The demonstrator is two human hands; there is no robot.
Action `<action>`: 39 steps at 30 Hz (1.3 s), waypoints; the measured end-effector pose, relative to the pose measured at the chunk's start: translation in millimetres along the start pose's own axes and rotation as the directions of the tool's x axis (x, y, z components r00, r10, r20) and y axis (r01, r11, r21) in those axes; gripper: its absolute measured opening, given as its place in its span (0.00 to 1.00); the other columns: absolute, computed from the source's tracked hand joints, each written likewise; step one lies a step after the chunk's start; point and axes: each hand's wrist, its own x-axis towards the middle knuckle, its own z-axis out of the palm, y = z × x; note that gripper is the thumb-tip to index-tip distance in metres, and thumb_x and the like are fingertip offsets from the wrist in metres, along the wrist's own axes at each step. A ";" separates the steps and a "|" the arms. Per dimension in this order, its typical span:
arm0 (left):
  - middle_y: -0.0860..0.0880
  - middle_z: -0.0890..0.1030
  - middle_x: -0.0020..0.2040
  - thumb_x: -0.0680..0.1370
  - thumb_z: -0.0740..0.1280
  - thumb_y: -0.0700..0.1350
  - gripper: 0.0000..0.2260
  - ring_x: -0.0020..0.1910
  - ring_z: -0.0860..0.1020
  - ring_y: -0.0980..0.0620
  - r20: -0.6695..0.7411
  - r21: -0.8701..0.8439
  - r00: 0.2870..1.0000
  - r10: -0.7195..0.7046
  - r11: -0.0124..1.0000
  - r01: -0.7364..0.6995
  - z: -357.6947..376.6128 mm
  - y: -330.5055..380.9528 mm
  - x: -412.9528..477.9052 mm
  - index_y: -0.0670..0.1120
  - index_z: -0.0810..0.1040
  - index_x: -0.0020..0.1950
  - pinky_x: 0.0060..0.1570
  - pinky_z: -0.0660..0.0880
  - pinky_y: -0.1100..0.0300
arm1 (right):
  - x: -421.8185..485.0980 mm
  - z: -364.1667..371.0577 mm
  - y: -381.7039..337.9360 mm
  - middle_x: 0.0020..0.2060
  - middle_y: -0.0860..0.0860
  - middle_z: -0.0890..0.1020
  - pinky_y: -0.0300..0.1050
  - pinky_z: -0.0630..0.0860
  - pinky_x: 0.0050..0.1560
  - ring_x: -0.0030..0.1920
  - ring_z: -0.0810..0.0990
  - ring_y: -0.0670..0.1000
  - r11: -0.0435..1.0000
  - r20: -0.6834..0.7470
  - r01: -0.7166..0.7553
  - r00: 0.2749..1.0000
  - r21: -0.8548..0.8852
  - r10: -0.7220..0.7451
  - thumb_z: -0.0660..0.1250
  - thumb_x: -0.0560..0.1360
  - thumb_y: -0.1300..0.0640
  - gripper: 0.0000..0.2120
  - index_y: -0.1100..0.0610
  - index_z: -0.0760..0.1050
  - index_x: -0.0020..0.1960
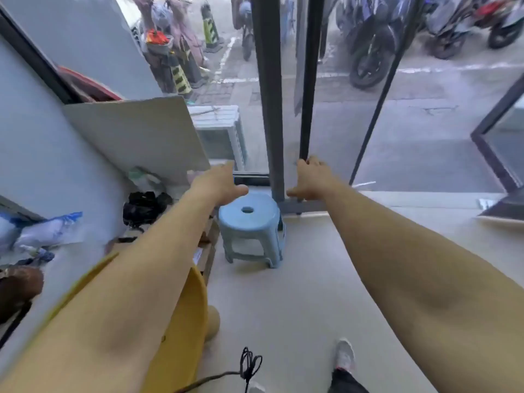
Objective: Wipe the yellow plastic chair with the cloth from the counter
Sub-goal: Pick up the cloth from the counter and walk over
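The yellow plastic chair (187, 316) shows at the bottom left, mostly hidden under my left forearm. My left hand (218, 182) reaches forward above it, fingers apart, holding nothing. My right hand (310, 180) is stretched out beside it, fingers spread and empty, in front of a dark door post. Both hands hover above a small blue plastic stool (249, 222). I see no cloth that I can pick out for certain; a blue and white bundle (48, 231) lies on the counter at the left.
The grey counter (71, 171) runs along the left with a leaning white board (136, 131), a black bag (144, 205) and clutter. Glass doors with dark posts (269, 95) stand ahead, motorbikes outside. A black cable (246, 367) lies on the floor near my shoe (344, 355).
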 end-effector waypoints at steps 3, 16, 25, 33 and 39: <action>0.46 0.72 0.73 0.76 0.66 0.59 0.33 0.66 0.75 0.43 0.130 0.033 0.985 0.110 0.993 -0.115 24.5 55.1 6.1 0.47 0.62 0.77 0.58 0.73 0.50 | -23.1 7.7 58.4 0.74 0.61 0.64 0.60 0.67 0.70 0.72 0.65 0.64 0.992 0.020 -0.119 0.993 0.032 0.119 0.72 0.72 0.42 0.41 0.57 0.60 0.77; 0.44 0.72 0.72 0.76 0.69 0.58 0.31 0.68 0.73 0.43 0.390 0.110 0.802 0.453 0.842 -0.529 117.9 348.1 39.4 0.45 0.66 0.74 0.64 0.71 0.49 | -133.8 18.2 339.2 0.71 0.57 0.65 0.56 0.71 0.61 0.70 0.65 0.60 0.820 0.079 -0.547 0.837 0.169 0.542 0.68 0.74 0.42 0.36 0.54 0.61 0.76; 0.48 0.76 0.68 0.77 0.66 0.59 0.26 0.63 0.76 0.46 0.592 0.110 0.578 0.561 0.655 -0.748 186.0 565.8 34.0 0.50 0.69 0.73 0.63 0.72 0.49 | -237.8 19.6 507.6 0.70 0.56 0.67 0.54 0.72 0.59 0.69 0.69 0.60 0.558 0.175 -0.761 0.631 0.330 0.756 0.67 0.75 0.45 0.33 0.53 0.62 0.77; 0.47 0.77 0.65 0.78 0.66 0.58 0.23 0.61 0.76 0.46 0.709 0.062 0.299 0.639 0.367 -0.928 244.1 759.3 21.9 0.49 0.73 0.69 0.63 0.73 0.49 | -319.4 16.1 625.7 0.69 0.56 0.72 0.54 0.74 0.63 0.65 0.74 0.59 0.219 0.300 -0.883 0.360 0.414 0.884 0.68 0.74 0.46 0.27 0.53 0.70 0.71; 0.46 0.78 0.65 0.79 0.66 0.57 0.22 0.62 0.75 0.45 0.735 -0.016 0.082 0.674 0.138 -0.990 266.5 913.7 12.5 0.48 0.74 0.69 0.61 0.72 0.53 | -359.7 -27.2 712.2 0.68 0.57 0.76 0.51 0.74 0.64 0.65 0.75 0.59 0.005 0.351 -0.884 0.191 0.468 0.917 0.68 0.77 0.48 0.26 0.58 0.72 0.71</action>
